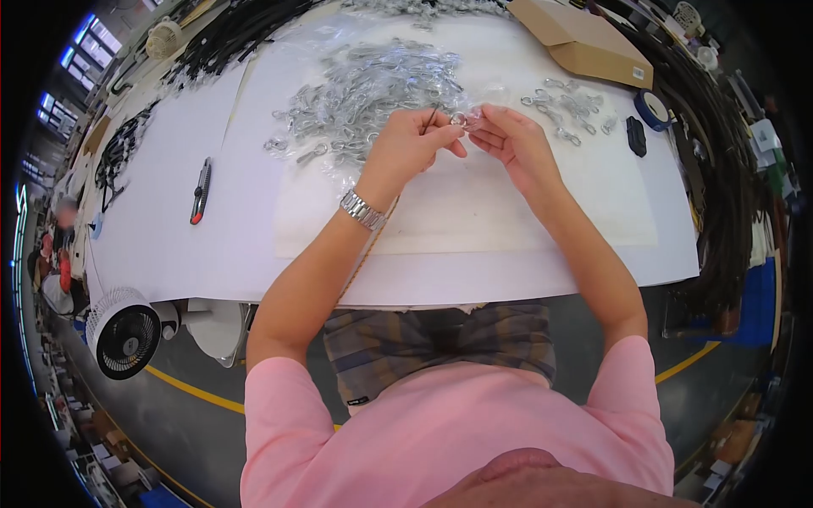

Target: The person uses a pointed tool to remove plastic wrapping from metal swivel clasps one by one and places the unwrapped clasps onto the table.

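Above the white table point(474, 279), my left hand point(415, 146) and my right hand point(515, 146) come close together. Between their fingertips is a small metal ring point(458, 119), part of a clasp in clear plastic. The left fingers pinch a thin dark item beside the ring, too small to name. My right fingers are closed on the clear plastic point(474, 121) at the ring's other side. Just behind the hands lies a large pile of metal clasps in clear bags point(373, 80). A smaller group of metal clasps point(569, 106) lies to the right.
A red-and-black cutter point(201, 191) lies at the left. Blue tape point(652, 110), a black object point(636, 136) and a cardboard box point(593, 46) are at the right. Black cords point(229, 38) lie at the back left, and a white fan point(125, 333) stands by the table's front left.
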Motion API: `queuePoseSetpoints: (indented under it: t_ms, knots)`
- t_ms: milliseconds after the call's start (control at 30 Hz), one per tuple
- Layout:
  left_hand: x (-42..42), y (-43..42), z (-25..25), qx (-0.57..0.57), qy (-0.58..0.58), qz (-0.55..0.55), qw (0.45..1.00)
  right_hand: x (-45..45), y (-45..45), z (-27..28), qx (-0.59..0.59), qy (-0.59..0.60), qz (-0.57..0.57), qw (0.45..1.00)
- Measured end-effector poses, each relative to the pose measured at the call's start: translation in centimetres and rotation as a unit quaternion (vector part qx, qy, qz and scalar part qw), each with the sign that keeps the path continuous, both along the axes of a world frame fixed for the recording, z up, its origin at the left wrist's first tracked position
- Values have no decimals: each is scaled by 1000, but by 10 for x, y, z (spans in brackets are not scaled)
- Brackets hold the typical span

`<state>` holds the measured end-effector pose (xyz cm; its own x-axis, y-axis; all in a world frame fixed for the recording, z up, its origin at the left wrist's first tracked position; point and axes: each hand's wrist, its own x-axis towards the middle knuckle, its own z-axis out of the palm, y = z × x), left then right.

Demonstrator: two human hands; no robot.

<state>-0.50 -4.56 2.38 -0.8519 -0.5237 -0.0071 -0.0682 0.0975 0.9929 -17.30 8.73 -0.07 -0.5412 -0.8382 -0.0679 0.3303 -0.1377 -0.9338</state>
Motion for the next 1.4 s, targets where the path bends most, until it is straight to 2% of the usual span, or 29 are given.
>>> queuePoseSetpoints:
  t_ms: [100, 200, 300, 600, 700, 800, 1200, 1300, 1400]
  knots:
    - [-2, 0, -4, 30, 88, 70, 993, 0, 8, 2, -12, -7, -25, 1000]
    - [4, -7, -1, 8, 53, 47, 997, 3, 11, 5, -21, 15, -38, 999]
    - [8, -4, 2, 82, 64, 6, 995, 6, 10, 6, -30, 35, -51, 998]
    - [-1, 4, -8, 78, 144, 60, 985, 14, 3, 0, -44, 54, -72, 995]
    - [-2, 13, -5, 27, 113, 88, 989, 26, 5, 6, -58, 33, -65, 996]
    - [0, 18, 1, -73, 37, 85, 993, 29, 4, 7, -74, 17, -66, 995]
    - [1, 12, 1, -19, 56, 52, 997, 31, 5, 1, -70, -12, -2, 997]
    - [3, -4, 4, 78, 53, 6, 996, 27, 8, 4, -69, -27, 7, 997]
    - [3, -13, 4, -30, 64, 31, 997, 25, 12, 12, -53, -34, 55, 997]
